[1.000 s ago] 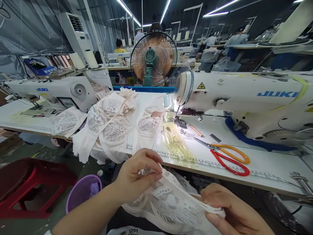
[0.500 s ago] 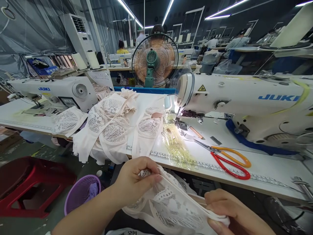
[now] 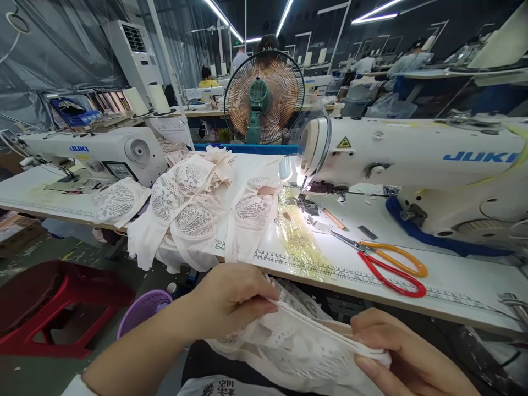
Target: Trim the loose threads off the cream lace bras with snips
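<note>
A white lace bra [image 3: 297,346] is stretched between my two hands, just below the front edge of the sewing table. My left hand [image 3: 231,302] pinches its upper edge between thumb and fingers. At the other end, my right hand [image 3: 383,346] grips the folded edge. The lace cup hangs down between them over my lap. Beyond my hands, another lace bra [image 3: 251,212] lies flat by the table's edge, and a pile of similar bras [image 3: 181,203] is to its left.
A white sewing machine [image 3: 412,159] with a lit needle area stands at the right. Scissors [image 3: 388,264] with red and orange handles lie before it. A second sewing machine [image 3: 103,157], a fan [image 3: 264,99], a red stool [image 3: 61,308] and a purple basket [image 3: 144,308] are around.
My left hand has turned slightly and its fingers have slid a little right along the bra's edge. Both hands still hold the bra. The view has shifted slightly.
</note>
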Motion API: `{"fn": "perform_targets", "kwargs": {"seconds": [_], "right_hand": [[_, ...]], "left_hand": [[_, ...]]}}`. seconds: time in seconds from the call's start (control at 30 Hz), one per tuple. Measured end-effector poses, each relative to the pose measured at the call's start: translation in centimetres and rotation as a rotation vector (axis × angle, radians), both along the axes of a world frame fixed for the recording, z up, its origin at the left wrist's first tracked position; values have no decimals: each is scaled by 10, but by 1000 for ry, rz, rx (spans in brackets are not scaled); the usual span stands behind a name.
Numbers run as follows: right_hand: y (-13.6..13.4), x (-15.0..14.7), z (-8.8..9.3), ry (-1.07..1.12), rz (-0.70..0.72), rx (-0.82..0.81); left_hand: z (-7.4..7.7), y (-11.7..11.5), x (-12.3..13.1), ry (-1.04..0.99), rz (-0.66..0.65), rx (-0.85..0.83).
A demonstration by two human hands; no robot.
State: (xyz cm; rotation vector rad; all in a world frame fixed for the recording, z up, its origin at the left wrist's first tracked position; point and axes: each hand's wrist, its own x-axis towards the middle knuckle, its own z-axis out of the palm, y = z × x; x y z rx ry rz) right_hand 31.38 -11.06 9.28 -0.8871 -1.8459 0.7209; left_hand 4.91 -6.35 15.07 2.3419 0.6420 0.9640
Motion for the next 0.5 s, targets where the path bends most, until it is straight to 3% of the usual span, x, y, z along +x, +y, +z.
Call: {"fn": "perform_targets", "kwargs": {"seconds": [0.13, 0.27, 0.4, 0.5], "right_hand": [[2, -7, 4, 18, -7, -43], [5, -15, 3, 126, -11, -61], [8, -21, -1, 202, 8, -253], [8, -22, -6, 163, 68, -470]], "left_hand": [[5, 2, -2, -2, -30, -253], [6, -1, -5, 26, 57, -460], [2, -1, -8, 129, 225, -390], [-2, 1, -11, 203, 270, -356]]}}
